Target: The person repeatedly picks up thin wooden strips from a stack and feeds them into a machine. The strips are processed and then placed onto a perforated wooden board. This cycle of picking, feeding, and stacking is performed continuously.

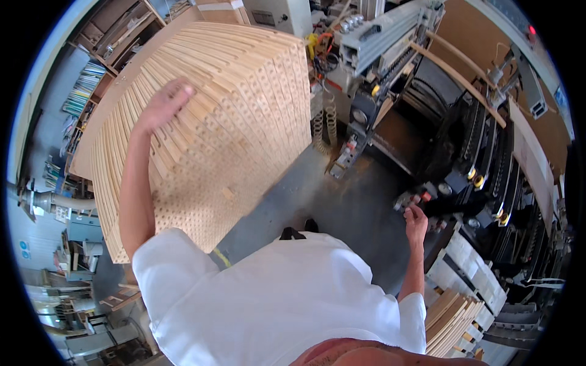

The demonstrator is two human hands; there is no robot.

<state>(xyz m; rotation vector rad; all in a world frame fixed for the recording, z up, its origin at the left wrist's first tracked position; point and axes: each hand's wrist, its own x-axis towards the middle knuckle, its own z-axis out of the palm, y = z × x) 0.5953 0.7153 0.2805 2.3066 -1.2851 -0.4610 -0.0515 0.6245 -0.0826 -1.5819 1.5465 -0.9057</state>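
Observation:
On the left is a large stack of pale wooden slats [244, 128], packed side by side, with rows of round holes on their end faces. Over its top reaches my left hand [165, 105], fingers apart, holding nothing; whether it touches the slats is hard to tell. At the right, my right hand [416, 221] is at a small control box [404, 201] with a red button [425, 196] on the black machine. Its fingers are bent and drawn together against the box. What lies under the fingertips is too small to make out.
A machine [452, 134] with dark rails and a curved wooden piece [455, 68] fills the right side. Coiled air hoses [325, 131] hang beside the stack. More wooden strips [452, 320] lie at the lower right. Grey floor [293, 198] shows between stack and machine.

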